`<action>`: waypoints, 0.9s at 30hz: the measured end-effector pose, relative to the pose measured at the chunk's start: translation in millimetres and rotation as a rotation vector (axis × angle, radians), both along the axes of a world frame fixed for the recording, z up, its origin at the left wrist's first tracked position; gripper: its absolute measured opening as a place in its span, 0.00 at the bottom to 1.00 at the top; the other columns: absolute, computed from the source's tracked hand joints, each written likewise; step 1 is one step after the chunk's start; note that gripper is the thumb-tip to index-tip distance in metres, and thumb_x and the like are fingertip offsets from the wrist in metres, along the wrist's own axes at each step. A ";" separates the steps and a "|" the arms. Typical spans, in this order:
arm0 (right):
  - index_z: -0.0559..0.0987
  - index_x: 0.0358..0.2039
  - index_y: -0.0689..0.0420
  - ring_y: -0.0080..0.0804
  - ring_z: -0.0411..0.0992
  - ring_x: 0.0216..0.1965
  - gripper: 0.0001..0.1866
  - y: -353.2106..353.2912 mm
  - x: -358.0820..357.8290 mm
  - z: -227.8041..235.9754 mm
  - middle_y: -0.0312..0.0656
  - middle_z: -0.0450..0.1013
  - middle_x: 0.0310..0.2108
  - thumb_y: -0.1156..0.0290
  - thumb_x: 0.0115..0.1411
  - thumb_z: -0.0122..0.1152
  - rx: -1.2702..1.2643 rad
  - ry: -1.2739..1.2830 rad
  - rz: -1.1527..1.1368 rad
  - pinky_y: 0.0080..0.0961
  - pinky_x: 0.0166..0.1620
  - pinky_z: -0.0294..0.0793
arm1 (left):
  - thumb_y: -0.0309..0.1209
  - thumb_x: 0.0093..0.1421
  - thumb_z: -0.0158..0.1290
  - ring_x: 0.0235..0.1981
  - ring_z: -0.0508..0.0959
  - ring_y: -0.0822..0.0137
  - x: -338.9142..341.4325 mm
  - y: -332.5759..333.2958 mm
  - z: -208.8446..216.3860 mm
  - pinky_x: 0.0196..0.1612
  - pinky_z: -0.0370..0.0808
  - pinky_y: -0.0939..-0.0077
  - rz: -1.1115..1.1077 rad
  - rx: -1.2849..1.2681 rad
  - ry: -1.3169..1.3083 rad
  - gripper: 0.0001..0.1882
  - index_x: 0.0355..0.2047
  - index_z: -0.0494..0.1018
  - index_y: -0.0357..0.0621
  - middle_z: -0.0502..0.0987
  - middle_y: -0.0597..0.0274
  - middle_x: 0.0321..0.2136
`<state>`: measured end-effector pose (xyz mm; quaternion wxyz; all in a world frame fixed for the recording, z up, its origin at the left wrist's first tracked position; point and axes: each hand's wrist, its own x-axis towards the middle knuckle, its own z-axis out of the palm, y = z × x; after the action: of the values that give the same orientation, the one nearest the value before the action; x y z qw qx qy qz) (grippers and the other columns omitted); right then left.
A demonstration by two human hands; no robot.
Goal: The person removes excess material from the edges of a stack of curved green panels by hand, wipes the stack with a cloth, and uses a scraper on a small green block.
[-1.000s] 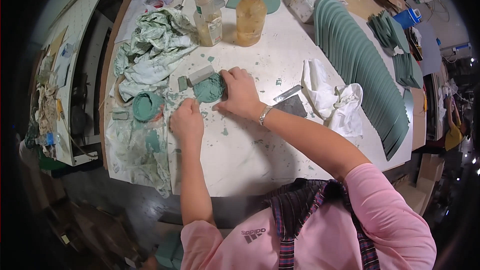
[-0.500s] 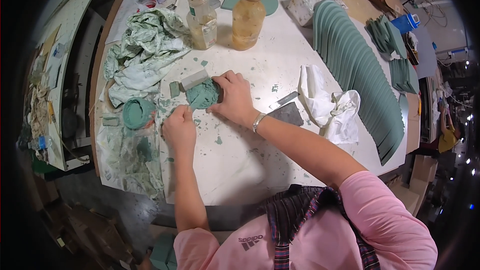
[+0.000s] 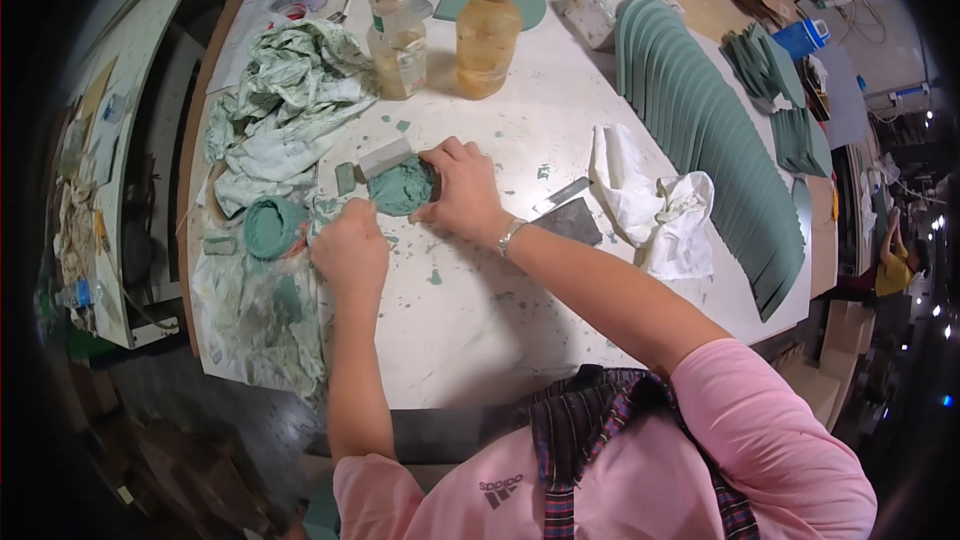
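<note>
A round mass of rough green putty [image 3: 402,187] lies on the white worktop; whether a shallow dish holds it I cannot tell. The thumb and fingers of my right hand [image 3: 467,192] curve around its right edge and grip it. Just left and nearer, my left hand [image 3: 350,248] is closed in a fist, and what its fingers hold is hidden. A pale grey block [image 3: 384,158] touches the putty's far side, with a small green piece [image 3: 346,178] beside it. Left of my left hand stands a round pot of smooth green paste [image 3: 272,228].
Two bottles [image 3: 488,35] stand at the back. A stained cloth [image 3: 295,105] lies at left, a white cloth [image 3: 655,205] at right. Near the white cloth are a metal blade [image 3: 563,195] and a dark flat block [image 3: 570,222]. A long row of green curved pieces [image 3: 700,140] lines the right side.
My left hand has moved a little left, away from the putty and toward the paste pot. My right hand keeps its grip on the putty. The whole view has shifted slightly.
</note>
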<state>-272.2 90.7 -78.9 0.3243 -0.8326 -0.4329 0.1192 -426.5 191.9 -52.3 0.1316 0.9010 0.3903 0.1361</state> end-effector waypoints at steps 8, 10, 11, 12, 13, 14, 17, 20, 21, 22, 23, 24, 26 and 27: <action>0.79 0.52 0.53 0.44 0.67 0.51 0.43 -1.5 1.6 -0.7 0.39 0.71 0.47 0.57 0.32 0.85 -0.018 0.022 -0.010 0.40 0.55 0.66 | 0.36 0.65 0.53 0.23 0.79 0.41 -3.4 0.5 -10.3 0.29 0.72 0.46 0.004 -0.018 -0.061 0.09 0.30 0.75 0.46 0.78 0.48 0.21; 0.79 0.52 0.54 0.43 0.67 0.51 0.42 -1.3 1.8 -0.3 0.39 0.71 0.47 0.58 0.32 0.85 -0.005 0.016 -0.004 0.40 0.55 0.66 | 0.34 0.64 0.55 0.25 0.79 0.47 -4.5 -5.0 -9.4 0.29 0.74 0.52 -0.036 0.039 0.003 0.06 0.32 0.77 0.48 0.79 0.54 0.23; 0.79 0.52 0.54 0.43 0.67 0.51 0.42 -1.7 1.2 -0.3 0.39 0.71 0.47 0.58 0.32 0.85 -0.006 0.017 -0.005 0.40 0.55 0.66 | 0.34 0.64 0.55 0.25 0.79 0.47 -7.4 -7.6 -13.4 0.29 0.74 0.52 -0.037 0.038 0.004 0.06 0.32 0.77 0.48 0.79 0.54 0.23; 0.79 0.52 0.54 0.43 0.67 0.51 0.42 -2.1 0.1 -0.3 0.39 0.71 0.47 0.58 0.32 0.85 -0.010 0.028 -0.007 0.40 0.55 0.66 | 0.33 0.63 0.57 0.26 0.79 0.51 -9.8 -11.0 -18.3 0.29 0.74 0.56 -0.066 0.137 -0.128 0.04 0.35 0.79 0.50 0.79 0.58 0.24; 0.79 0.51 0.54 0.44 0.67 0.51 0.42 -2.1 -0.3 -0.3 0.39 0.71 0.47 0.58 0.32 0.85 -0.014 0.039 -0.009 0.40 0.54 0.67 | 0.32 0.61 0.59 0.28 0.80 0.55 -11.8 -13.0 -22.2 0.30 0.75 0.59 -0.094 0.236 -0.261 0.05 0.37 0.81 0.53 0.79 0.62 0.26; 0.79 0.51 0.54 0.44 0.67 0.51 0.42 -1.1 0.2 -0.4 0.39 0.71 0.47 0.58 0.32 0.85 -0.014 0.039 -0.013 0.40 0.54 0.67 | 0.32 0.61 0.59 0.28 0.80 0.55 -13.3 -13.4 -25.5 0.30 0.75 0.59 -0.098 0.235 -0.262 0.05 0.37 0.81 0.53 0.79 0.62 0.26; 0.79 0.51 0.53 0.44 0.67 0.51 0.42 -0.6 -0.2 -1.6 0.39 0.71 0.47 0.58 0.32 0.85 -0.002 0.035 -0.017 0.40 0.54 0.66 | 0.30 0.58 0.62 0.30 0.79 0.62 -17.0 -21.4 -32.8 0.30 0.74 0.64 -0.096 0.323 -0.221 0.12 0.43 0.82 0.56 0.76 0.69 0.27; 0.80 0.50 0.53 0.44 0.67 0.51 0.41 2.3 -0.8 -0.3 0.39 0.71 0.47 0.58 0.31 0.85 0.000 0.039 -0.035 0.39 0.54 0.66 | 0.30 0.57 0.63 0.29 0.78 0.64 -23.1 -33.0 -44.3 0.30 0.74 0.67 -0.123 0.362 -0.138 0.13 0.43 0.82 0.56 0.74 0.70 0.26; 0.80 0.49 0.53 0.44 0.67 0.51 0.41 1.9 -0.1 -0.1 0.39 0.71 0.47 0.58 0.31 0.85 -0.009 0.047 -0.034 0.39 0.54 0.66 | 0.28 0.57 0.63 0.28 0.77 0.62 -24.3 -36.7 -44.1 0.30 0.74 0.66 -0.127 0.346 -0.162 0.13 0.43 0.83 0.54 0.74 0.68 0.26; 0.80 0.49 0.53 0.44 0.67 0.51 0.41 1.3 0.1 0.3 0.39 0.71 0.47 0.58 0.31 0.85 -0.017 0.055 -0.032 0.39 0.54 0.66 | 0.27 0.56 0.63 0.27 0.76 0.61 -25.8 -39.1 -43.8 0.30 0.73 0.66 -0.131 0.330 -0.185 0.14 0.43 0.85 0.52 0.75 0.66 0.25; 0.80 0.49 0.53 0.44 0.67 0.51 0.41 0.8 -0.7 0.7 0.39 0.71 0.47 0.58 0.31 0.85 -0.018 0.055 -0.034 0.39 0.54 0.66 | 0.27 0.56 0.63 0.27 0.76 0.61 -28.4 -39.1 -42.6 0.30 0.73 0.66 -0.133 0.328 -0.185 0.14 0.43 0.85 0.52 0.75 0.66 0.25; 0.80 0.49 0.53 0.44 0.67 0.51 0.41 0.8 -0.4 1.5 0.39 0.71 0.47 0.58 0.31 0.85 -0.023 0.053 -0.036 0.39 0.54 0.66 | 0.27 0.56 0.63 0.27 0.76 0.59 -30.3 -37.0 -39.8 0.30 0.73 0.65 -0.122 0.294 -0.203 0.13 0.43 0.85 0.52 0.75 0.65 0.25; 0.80 0.49 0.53 0.44 0.67 0.50 0.40 1.0 1.4 3.1 0.39 0.71 0.47 0.58 0.31 0.85 -0.026 0.049 -0.039 0.39 0.54 0.66 | 0.26 0.56 0.63 0.27 0.76 0.58 -30.5 -32.4 -34.8 0.30 0.73 0.65 -0.112 0.262 -0.224 0.13 0.43 0.85 0.52 0.74 0.65 0.24; 0.80 0.50 0.53 0.44 0.66 0.52 0.40 1.2 0.4 3.4 0.40 0.71 0.47 0.58 0.33 0.84 -0.033 0.047 -0.036 0.39 0.54 0.65 | 0.26 0.57 0.61 0.27 0.76 0.60 -31.5 -29.9 -32.7 0.29 0.74 0.66 -0.121 0.261 -0.259 0.14 0.45 0.84 0.51 0.76 0.65 0.25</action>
<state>-271.9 91.9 -75.5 0.3228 -0.8425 -0.4079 0.1399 -458.1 162.0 -85.0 0.0710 0.9073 0.2941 0.2921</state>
